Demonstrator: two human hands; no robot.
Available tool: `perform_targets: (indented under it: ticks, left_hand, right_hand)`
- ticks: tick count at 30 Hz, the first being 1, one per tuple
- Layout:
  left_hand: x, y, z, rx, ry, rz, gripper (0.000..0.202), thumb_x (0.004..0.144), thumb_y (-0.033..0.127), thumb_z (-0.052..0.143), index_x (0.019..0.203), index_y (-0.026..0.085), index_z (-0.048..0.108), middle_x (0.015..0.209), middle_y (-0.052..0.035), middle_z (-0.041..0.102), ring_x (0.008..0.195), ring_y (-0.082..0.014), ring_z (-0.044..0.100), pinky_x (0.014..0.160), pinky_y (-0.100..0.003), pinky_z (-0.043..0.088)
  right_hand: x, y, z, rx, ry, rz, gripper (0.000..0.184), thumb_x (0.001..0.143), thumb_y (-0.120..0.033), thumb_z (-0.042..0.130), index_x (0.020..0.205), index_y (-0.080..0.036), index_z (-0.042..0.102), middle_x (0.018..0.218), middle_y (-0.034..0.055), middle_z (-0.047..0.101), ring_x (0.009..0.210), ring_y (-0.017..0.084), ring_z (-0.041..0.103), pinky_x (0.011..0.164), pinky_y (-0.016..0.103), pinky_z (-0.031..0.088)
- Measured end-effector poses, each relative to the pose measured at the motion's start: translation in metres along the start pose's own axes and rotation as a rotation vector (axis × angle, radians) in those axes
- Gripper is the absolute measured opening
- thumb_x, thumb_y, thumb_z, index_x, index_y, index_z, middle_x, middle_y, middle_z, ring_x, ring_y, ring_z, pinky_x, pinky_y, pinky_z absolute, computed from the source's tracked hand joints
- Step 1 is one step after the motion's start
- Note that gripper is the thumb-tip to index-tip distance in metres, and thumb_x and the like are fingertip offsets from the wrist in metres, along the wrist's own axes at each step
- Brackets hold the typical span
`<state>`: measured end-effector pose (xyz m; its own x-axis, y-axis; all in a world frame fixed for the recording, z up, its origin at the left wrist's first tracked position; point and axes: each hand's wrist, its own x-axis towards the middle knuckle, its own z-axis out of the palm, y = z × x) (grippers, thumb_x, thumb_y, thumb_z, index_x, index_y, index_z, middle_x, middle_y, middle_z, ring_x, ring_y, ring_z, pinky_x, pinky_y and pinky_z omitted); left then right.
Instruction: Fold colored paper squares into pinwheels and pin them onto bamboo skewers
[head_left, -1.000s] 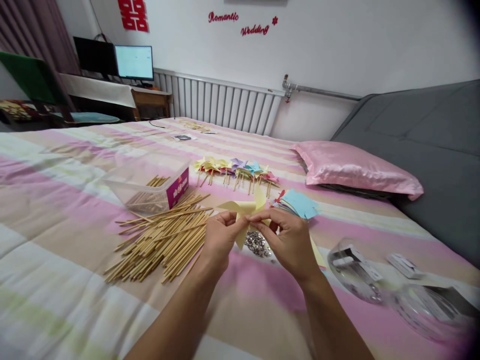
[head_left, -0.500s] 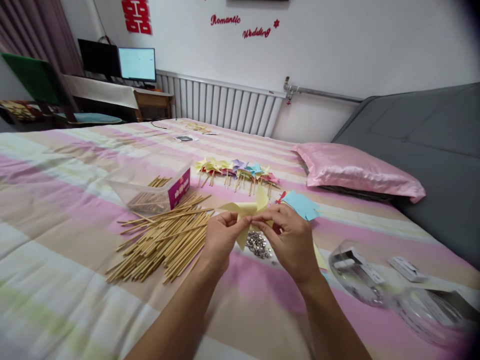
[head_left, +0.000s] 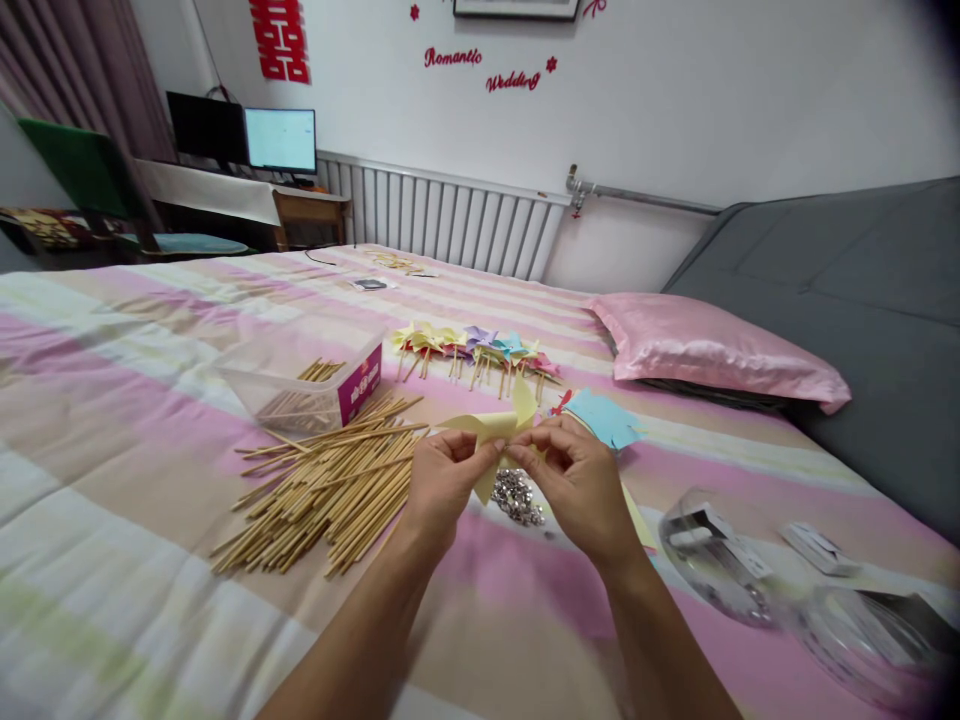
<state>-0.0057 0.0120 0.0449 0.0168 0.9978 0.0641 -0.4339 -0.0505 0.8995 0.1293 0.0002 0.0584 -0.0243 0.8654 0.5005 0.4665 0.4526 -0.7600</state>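
The left hand [head_left: 441, 482] pinches a pale yellow folded-paper pinwheel [head_left: 493, 427] near its middle – thumb and fingers closed on it – while the right hand [head_left: 583, 482] pinches at the same centre from the other side. The pinwheel is held up near a small heap of shiny silvery metal pieces [head_left: 517, 498], with thin tan wooden sticks [head_left: 330, 490] piled loosely to the left on the striped pink-and-white quilt [head_left: 510, 625]

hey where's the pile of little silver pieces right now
In the head view, the silver pile is near the middle, between the left hand and the right hand, just below the yellow paper pinwheel they hold.
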Motion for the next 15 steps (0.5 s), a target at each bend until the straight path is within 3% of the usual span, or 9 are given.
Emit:
perform_targets:
  ticks: [4, 9, 15]
  left_hand:
    - [-0.0002, -0.0015, 0.0005, 0.013, -0.010, 0.031, 0.018, 0.056, 0.025, 0.080, 0.067, 0.012, 0.074, 0.059, -0.0029, 0.069, 0.053, -0.0084, 0.057, 0.053, -0.017, 0.041]
    - [-0.0006, -0.0024, 0.0012, 0.031, -0.006, 0.051, 0.020, 0.057, 0.028, 0.080, 0.068, 0.012, 0.074, 0.061, -0.0041, 0.070, 0.054, -0.0096, 0.058, 0.053, -0.018, 0.043]
    - [-0.0013, -0.0015, 0.0010, 0.035, -0.026, 0.065, 0.022, 0.056, 0.029, 0.081, 0.069, 0.013, 0.075, 0.059, -0.0029, 0.068, 0.053, -0.0085, 0.057, 0.051, -0.017, 0.042]
  right_hand:
    - [0.0003, 0.0033, 0.0014, 0.059, 0.007, 0.060, 0.013, 0.078, -0.032, 0.065, 0.074, -0.020, 0.068, 0.075, -0.0001, 0.055, 0.057, 0.010, 0.041, 0.054, 0.025, 0.034]
    - [0.0014, 0.0032, 0.0028, 0.095, 0.080, 0.009, 0.010, 0.073, -0.028, 0.069, 0.072, -0.020, 0.062, 0.093, 0.0031, 0.060, 0.092, 0.019, 0.055, 0.084, 0.032, 0.040]
    - [0.0001, 0.0021, 0.0085, 0.453, 0.036, 0.204, 0.036, 0.071, -0.031, 0.071, 0.096, -0.023, 0.046, 0.087, 0.0013, 0.064, 0.086, 0.020, 0.063, 0.078, 0.036, 0.049]
